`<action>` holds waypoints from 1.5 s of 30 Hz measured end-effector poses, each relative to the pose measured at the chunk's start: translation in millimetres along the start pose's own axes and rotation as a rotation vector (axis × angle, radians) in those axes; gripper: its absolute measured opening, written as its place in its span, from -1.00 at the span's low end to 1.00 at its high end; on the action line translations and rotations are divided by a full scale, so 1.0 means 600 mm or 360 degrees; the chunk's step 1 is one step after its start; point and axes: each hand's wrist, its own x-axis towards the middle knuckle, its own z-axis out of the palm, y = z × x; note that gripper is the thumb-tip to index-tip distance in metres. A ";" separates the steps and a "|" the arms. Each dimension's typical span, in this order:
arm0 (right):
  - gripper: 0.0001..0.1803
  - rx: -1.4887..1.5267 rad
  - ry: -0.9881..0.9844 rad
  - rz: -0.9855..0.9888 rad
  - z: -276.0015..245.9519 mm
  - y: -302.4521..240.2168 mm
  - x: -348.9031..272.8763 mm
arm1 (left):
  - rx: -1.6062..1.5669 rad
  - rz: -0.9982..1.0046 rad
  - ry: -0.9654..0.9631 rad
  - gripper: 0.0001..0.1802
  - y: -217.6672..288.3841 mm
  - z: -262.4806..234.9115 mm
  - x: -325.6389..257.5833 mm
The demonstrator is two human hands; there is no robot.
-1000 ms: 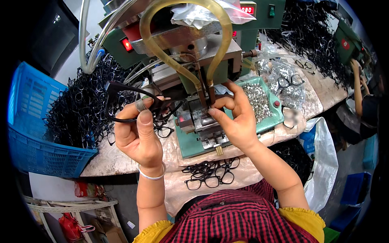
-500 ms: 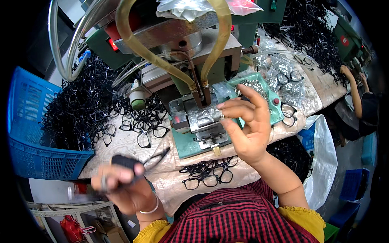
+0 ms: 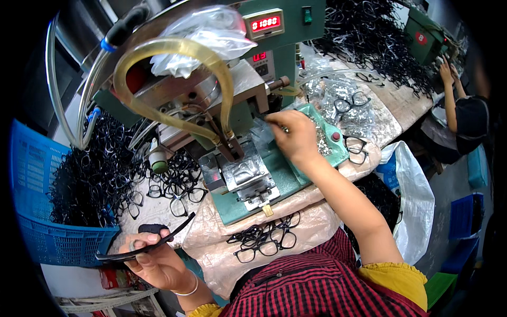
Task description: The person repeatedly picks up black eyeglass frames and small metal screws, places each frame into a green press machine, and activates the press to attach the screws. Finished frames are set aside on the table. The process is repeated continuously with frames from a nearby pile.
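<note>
My left hand (image 3: pixel 161 267) is closed around a black eyeglass frame (image 3: pixel 182 232), held nearly edge-on above the table's front left edge. A dark rounded piece (image 3: pixel 152 228) shows just beyond those fingers; what it is I cannot make out. My right hand (image 3: pixel 297 134) reaches to the left side of a green tray (image 3: pixel 338 150) of small metal parts. Its fingers are bent together, and their tips are hidden by the hand and a clear plastic bag. Between the hands stands a press machine, its two metal prongs (image 3: pixel 231 150) over a shiny metal block (image 3: pixel 245 173).
Several black eyeglass frames (image 3: pixel 266 248) lie at the table's front edge. A blue basket (image 3: pixel 68 243) heaped with frames stands at left. Yellowish hoses (image 3: pixel 177 124) loop above the press. Beyond a white sack (image 3: pixel 414 201) at right, another person's arm (image 3: pixel 450 100) works.
My right hand has left the metal block and moved to the tray, fingers curling in. The eyeglass frame in my left hand has turned edge-on. The view has shifted.
</note>
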 end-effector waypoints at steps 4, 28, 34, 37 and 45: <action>-0.87 -0.0233 -0.0159 0.0072 0.022 0.021 -0.009 | 0.0078 -0.0206 0.0147 -0.79 -0.027 -0.001 0.004; -0.91 -0.0547 -0.0020 0.0097 -0.074 0.052 -0.076 | 0.0291 -0.0382 0.0200 -0.86 -0.071 0.005 0.004; -0.84 -0.0459 0.0060 -0.0024 -0.075 0.068 -0.071 | 0.0462 -0.0131 0.0123 -0.85 -0.056 -0.007 -0.003; -0.83 -0.0281 0.0082 0.0060 -0.086 0.049 -0.074 | 0.0492 -0.0224 0.0142 -0.83 -0.040 0.006 0.015; -0.86 0.0665 -0.0263 0.0415 -0.064 -0.072 -0.042 | 0.0429 -0.0137 0.0042 -0.84 -0.036 0.076 0.067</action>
